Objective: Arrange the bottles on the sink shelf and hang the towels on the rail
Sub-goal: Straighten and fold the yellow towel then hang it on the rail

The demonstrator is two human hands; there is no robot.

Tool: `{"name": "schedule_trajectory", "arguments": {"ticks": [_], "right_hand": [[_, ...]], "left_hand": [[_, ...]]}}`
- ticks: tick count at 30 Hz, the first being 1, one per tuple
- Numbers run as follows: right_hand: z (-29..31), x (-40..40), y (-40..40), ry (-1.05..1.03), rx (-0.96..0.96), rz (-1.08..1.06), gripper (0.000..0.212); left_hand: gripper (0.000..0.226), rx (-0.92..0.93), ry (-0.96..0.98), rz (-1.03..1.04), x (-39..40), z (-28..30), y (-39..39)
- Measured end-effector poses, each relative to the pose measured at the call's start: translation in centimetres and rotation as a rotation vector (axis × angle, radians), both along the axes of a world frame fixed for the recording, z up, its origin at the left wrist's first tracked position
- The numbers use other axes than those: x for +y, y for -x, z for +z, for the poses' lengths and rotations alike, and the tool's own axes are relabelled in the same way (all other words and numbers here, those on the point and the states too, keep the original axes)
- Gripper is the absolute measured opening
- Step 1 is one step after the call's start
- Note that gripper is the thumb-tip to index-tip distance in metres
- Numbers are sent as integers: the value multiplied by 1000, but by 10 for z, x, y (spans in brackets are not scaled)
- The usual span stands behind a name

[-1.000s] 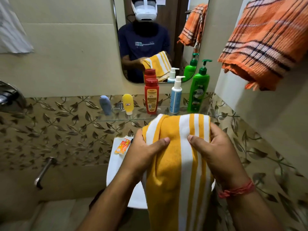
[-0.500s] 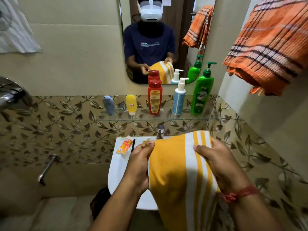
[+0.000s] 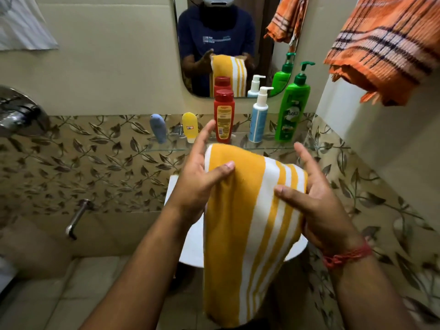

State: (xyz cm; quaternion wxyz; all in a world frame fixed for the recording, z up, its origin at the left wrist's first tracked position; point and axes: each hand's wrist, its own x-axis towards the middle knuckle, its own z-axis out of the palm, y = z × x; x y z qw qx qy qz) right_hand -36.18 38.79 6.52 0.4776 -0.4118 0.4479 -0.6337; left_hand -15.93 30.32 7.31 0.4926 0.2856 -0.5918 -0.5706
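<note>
A yellow towel with white stripes [image 3: 245, 222] hangs folded in front of me, over the white sink [image 3: 192, 246]. My left hand [image 3: 197, 177] pinches its top left edge, thumb in front and straight fingers behind. At the top right edge my right hand [image 3: 316, 201] pinches it the same way. On the glass shelf [image 3: 166, 147] stand a grey-blue tube [image 3: 158, 128], a yellow tube [image 3: 189, 127], a red bottle [image 3: 223, 116], a blue pump bottle [image 3: 259, 117] and a green pump bottle [image 3: 294, 108]. An orange checked towel [image 3: 385, 48] hangs high on the right wall.
A mirror [image 3: 262, 39] above the shelf reflects me and the towel. A metal tap [image 3: 76, 217] juts from the leaf-patterned tiles at left, with a chrome fitting [image 3: 19, 113] above it. A white cloth [image 3: 21, 22] hangs at the top left.
The towel's top edge has come down below the shelf, so the bottles show in full. The fingers of both hands have straightened out behind the towel.
</note>
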Motion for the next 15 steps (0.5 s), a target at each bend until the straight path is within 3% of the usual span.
{"name": "schedule_trajectory", "arguments": {"ticks": [4,7,9,10,13,15], "right_hand": [[11,-7,-3,0,-38,-219,69],[17,-13,-3,-58,-138,-66,69],[22,-11,-1,21,-224,60,83],[20,-9,-1,59,-191,91,88],[13,-5,-8,79,244,34,100],[10,-5,-12,136,325,-65,97]], "left_hand": [[97,-72,-2,-123,-1,3,-9],[102,-188,-35,-132,4,0,-11],[98,-98,-29,-37,4,1,-10],[96,-33,-27,-4,4,2,-9],[90,20,-2,39,0,10,-4],[90,-17,34,45,-3,12,-2]]}}
